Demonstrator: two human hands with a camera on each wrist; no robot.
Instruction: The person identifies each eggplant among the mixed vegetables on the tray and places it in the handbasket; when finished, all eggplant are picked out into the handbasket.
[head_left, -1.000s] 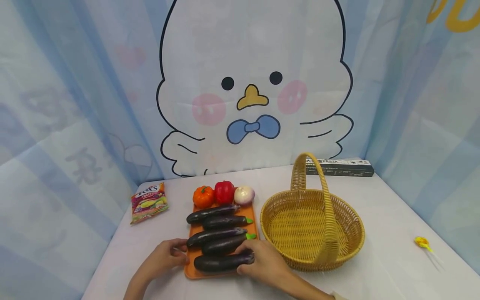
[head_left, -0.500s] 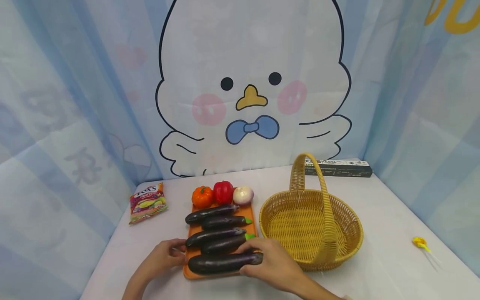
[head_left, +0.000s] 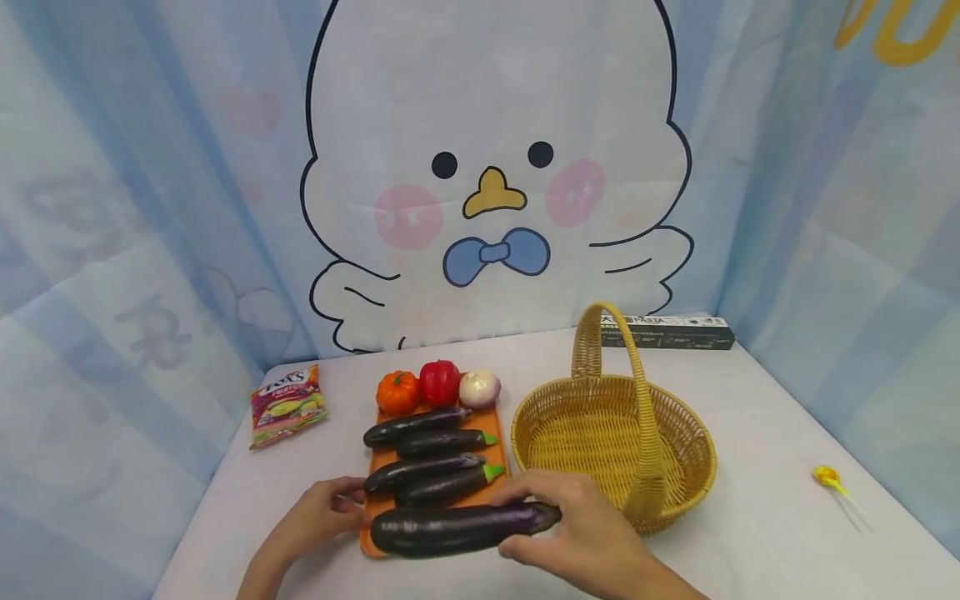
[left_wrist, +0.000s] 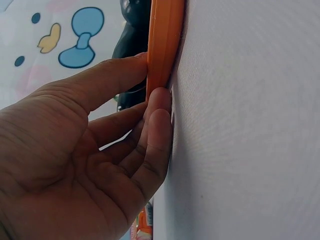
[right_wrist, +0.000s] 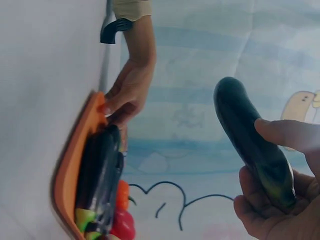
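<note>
An eggplant (head_left: 450, 530) hangs above the near end of the orange tray (right_wrist: 63, 187). My right hand (head_left: 581, 529) grips it by its stem end, thumb on one side and fingers on the other, as the right wrist view shows. On the left, my left hand (head_left: 321, 515) pinches the tray's rim. The left wrist view has its thumb against the rim (left_wrist: 164, 47) and its fingertips at the outer edge near the table. Several eggplants (head_left: 442, 486) lie across the tray. At its far end sit an orange pepper (head_left: 397, 392), a red pepper (head_left: 439, 382) and a white-and-purple round vegetable (head_left: 479, 389).
Right of the tray stands a wicker basket (head_left: 525, 422) with a tall handle, nothing inside it. A candy bag (head_left: 287, 406) lies at the left. A dark pasta box (head_left: 675, 333) is behind the basket. A yellow lollipop (head_left: 827, 477) lies far right. Curtains surround the table.
My right hand has lifted the front eggplant off the tray and carried it a little right. The left hand has stayed at the tray's edge. The head view has shifted slightly.
</note>
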